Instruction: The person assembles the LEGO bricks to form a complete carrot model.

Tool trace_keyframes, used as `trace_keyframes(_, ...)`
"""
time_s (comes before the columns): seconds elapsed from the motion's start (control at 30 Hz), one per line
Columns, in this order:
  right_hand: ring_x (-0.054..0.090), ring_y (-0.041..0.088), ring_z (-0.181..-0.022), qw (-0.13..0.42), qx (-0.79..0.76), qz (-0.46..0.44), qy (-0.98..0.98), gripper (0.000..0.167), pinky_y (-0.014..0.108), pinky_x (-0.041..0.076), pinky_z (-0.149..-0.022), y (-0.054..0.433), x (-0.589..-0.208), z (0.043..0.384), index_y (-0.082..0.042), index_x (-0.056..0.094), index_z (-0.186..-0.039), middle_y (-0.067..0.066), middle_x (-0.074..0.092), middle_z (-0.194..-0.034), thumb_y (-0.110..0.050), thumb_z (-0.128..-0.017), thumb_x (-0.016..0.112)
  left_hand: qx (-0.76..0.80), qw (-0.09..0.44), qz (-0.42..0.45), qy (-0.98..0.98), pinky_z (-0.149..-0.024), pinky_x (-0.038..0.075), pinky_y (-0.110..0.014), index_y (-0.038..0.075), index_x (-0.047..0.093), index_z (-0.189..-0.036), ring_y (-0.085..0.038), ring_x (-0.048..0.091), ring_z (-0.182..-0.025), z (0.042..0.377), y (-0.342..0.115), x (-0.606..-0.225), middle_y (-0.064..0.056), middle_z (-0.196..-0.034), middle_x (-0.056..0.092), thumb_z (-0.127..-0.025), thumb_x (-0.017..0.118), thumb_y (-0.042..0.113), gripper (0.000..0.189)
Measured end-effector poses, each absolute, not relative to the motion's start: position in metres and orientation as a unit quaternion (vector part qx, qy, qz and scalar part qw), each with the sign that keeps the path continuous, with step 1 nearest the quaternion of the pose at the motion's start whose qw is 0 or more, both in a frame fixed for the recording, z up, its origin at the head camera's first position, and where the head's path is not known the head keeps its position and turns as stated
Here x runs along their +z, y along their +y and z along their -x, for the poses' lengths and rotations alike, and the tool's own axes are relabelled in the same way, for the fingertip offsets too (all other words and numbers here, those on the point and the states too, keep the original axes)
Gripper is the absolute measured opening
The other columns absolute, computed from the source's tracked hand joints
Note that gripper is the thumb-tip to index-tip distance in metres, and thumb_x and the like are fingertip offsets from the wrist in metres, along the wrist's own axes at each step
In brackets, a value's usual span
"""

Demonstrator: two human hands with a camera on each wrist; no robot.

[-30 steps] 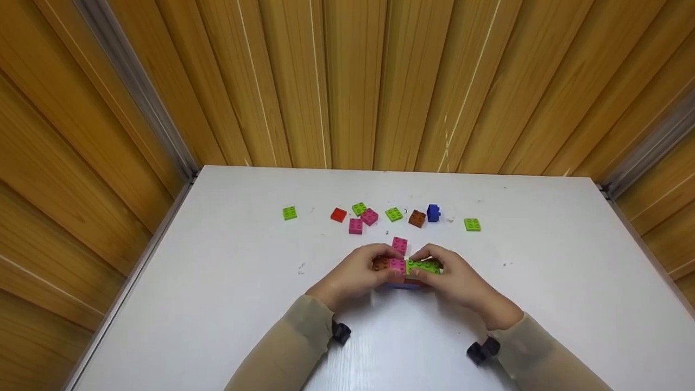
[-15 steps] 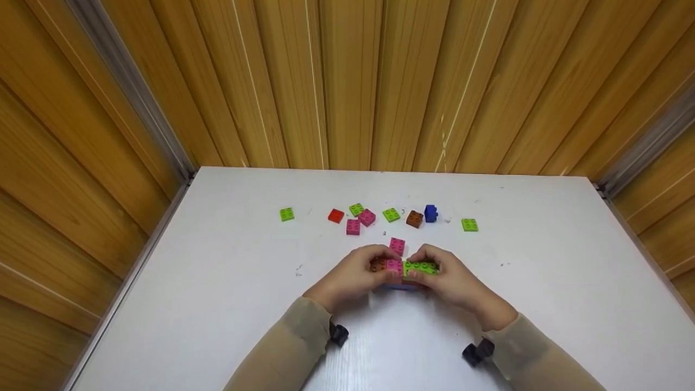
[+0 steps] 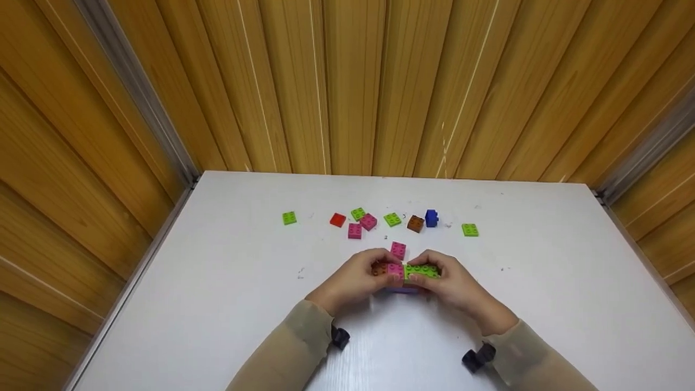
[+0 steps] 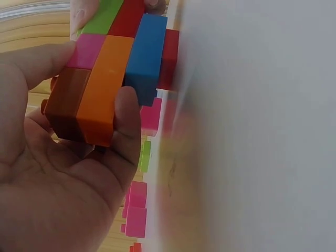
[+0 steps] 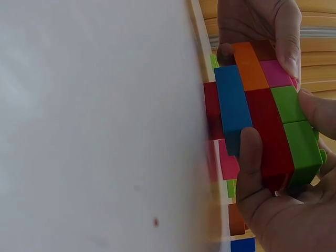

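Observation:
A joined stack of toy building bricks [image 3: 396, 269] lies between both hands. My left hand [image 3: 355, 276] grips its left end, thumb by the pink brick [image 4: 86, 51] and a finger under the orange brick [image 4: 105, 84]. That end also has a brown brick [image 4: 66, 98]. My right hand [image 3: 459, 285] grips the other end, where green bricks [image 5: 302, 149] top a red brick [image 5: 269, 136]. Below them is a blue brick [image 5: 232, 105], with a red brick [image 4: 169, 60] lowest, close to the table; contact is unclear. The fingers hide parts of both ends.
Loose bricks lie beyond the hands on the white table [image 3: 217, 304]: a near pink one [image 3: 398, 250], a red one [image 3: 337, 220], a brown one [image 3: 416, 224], a blue one [image 3: 431, 218] and several green ones, such as the far right one [image 3: 470, 229]. Wood-patterned panels [image 3: 353, 87] enclose the table.
Both hands keep their grip on the brick stack, with almost no visible movement. The head view shifts slightly; the loose bricks stay where they are.

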State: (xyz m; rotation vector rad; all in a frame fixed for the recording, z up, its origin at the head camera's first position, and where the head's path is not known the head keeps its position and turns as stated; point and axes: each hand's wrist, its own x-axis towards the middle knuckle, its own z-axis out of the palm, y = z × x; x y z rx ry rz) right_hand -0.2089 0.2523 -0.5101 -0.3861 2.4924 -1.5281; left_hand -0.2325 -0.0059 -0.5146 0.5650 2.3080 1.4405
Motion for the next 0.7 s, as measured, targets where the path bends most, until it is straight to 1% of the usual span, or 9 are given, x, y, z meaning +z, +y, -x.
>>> trace_keyframes(0.1,0.062,0.022,-0.125,0.092,-0.523,0.124,0.838,0.027,0.025,0.047,-0.107,0.253,-0.51,0.208,-0.006,0.078,-0.129,0.014,0.077,-0.134,-0.021,-0.106,0.081,0.51,0.185,-0.201,0.816,-0.119,0.051,-0.047,0.033,0.077,-0.129,-0.016,0.062,-0.122,0.233,-0.006,-0.514,0.009,-0.131,0.073,-0.107,0.078,0.03,0.023)
trace_keyframes(0.2,0.062,0.021,-0.124,0.092,-0.522,0.121,0.839,0.027,0.024,0.049,-0.105,0.252,-0.508,0.206,-0.006,0.078,-0.128,0.015,0.077,-0.135,-0.021,-0.106,0.081,0.501,0.195,-0.204,0.818,-0.121,0.052,-0.048,0.035,0.077,-0.132,-0.016,0.063,-0.123,0.234,-0.009,-0.512,0.011,-0.132,0.073,-0.106,0.079,0.038,0.026)
trace_keyframes(0.33,0.061,0.02,-0.122,0.094,-0.52,0.112,0.842,0.027,0.024,0.049,-0.105,0.252,-0.509,0.204,-0.008,0.079,-0.128,0.014,0.077,-0.136,-0.022,-0.106,0.082,0.492,0.197,-0.186,0.827,-0.126,0.049,-0.054,0.034,0.075,-0.139,-0.018,0.064,-0.132,0.239,-0.017,-0.509,0.011,-0.141,0.073,-0.102,0.08,0.056,0.043)
trace_keyframes(0.43,0.06,0.021,-0.121,0.094,-0.522,0.105,0.841,0.027,0.024,0.049,-0.103,0.252,-0.509,0.205,-0.008,0.079,-0.128,0.014,0.076,-0.138,-0.022,-0.105,0.082,0.504,0.178,-0.139,0.833,-0.124,0.051,-0.057,0.029,0.073,-0.143,-0.022,0.063,-0.134,0.25,-0.023,-0.505,0.007,-0.147,0.071,-0.1,0.08,0.064,0.056)
trace_keyframes(0.47,0.06,0.021,-0.12,0.096,-0.523,0.104,0.84,0.027,0.023,0.051,-0.101,0.252,-0.509,0.205,-0.008,0.079,-0.128,0.015,0.075,-0.138,-0.021,-0.105,0.082,0.51,0.165,-0.12,0.836,-0.122,0.052,-0.057,0.026,0.073,-0.144,-0.024,0.063,-0.134,0.254,-0.025,-0.504,0.004,-0.148,0.07,-0.1,0.08,0.064,0.058)
trace_keyframes(0.53,0.06,0.021,-0.12,0.098,-0.522,0.105,0.841,0.027,0.022,0.051,-0.1,0.253,-0.509,0.205,-0.007,0.079,-0.128,0.015,0.075,-0.138,-0.022,-0.105,0.082,0.519,0.137,-0.087,0.84,-0.121,0.053,-0.055,0.023,0.072,-0.145,-0.027,0.063,-0.135,0.264,-0.029,-0.504,-0.001,-0.149,0.068,-0.101,0.081,0.061,0.059)
trace_keyframes(0.57,0.06,0.021,-0.12,0.1,-0.523,0.106,0.84,0.028,0.022,0.051,-0.1,0.253,-0.51,0.205,-0.007,0.079,-0.129,0.015,0.075,-0.139,-0.022,-0.105,0.082,0.52,0.122,-0.072,0.843,-0.125,0.051,-0.056,0.022,0.071,-0.146,-0.03,0.062,-0.141,0.269,-0.03,-0.505,-0.004,-0.154,0.066,-0.101,0.081,0.057,0.058)
trace_keyframes(0.63,0.061,0.022,-0.12,0.102,-0.523,0.106,0.84,0.028,0.026,0.052,-0.103,0.252,-0.51,0.206,-0.007,0.078,-0.128,0.016,0.074,-0.14,-0.022,-0.105,0.082,0.519,0.094,-0.046,0.848,-0.131,0.046,-0.056,0.019,0.07,-0.146,-0.033,0.057,-0.152,0.278,-0.032,-0.506,-0.007,-0.159,0.063,-0.101,0.085,0.048,0.055)
trace_keyframes(0.7,0.06,0.022,-0.122,0.102,-0.521,0.101,0.842,0.027,0.032,0.048,-0.108,0.252,-0.51,0.205,-0.009,0.079,-0.128,0.015,0.074,-0.141,-0.023,-0.105,0.083,0.518,0.074,-0.021,0.852,-0.133,0.045,-0.056,0.019,0.069,-0.148,-0.034,0.055,-0.154,0.285,-0.032,-0.508,-0.009,-0.162,0.06,-0.101,0.088,0.036,0.054)
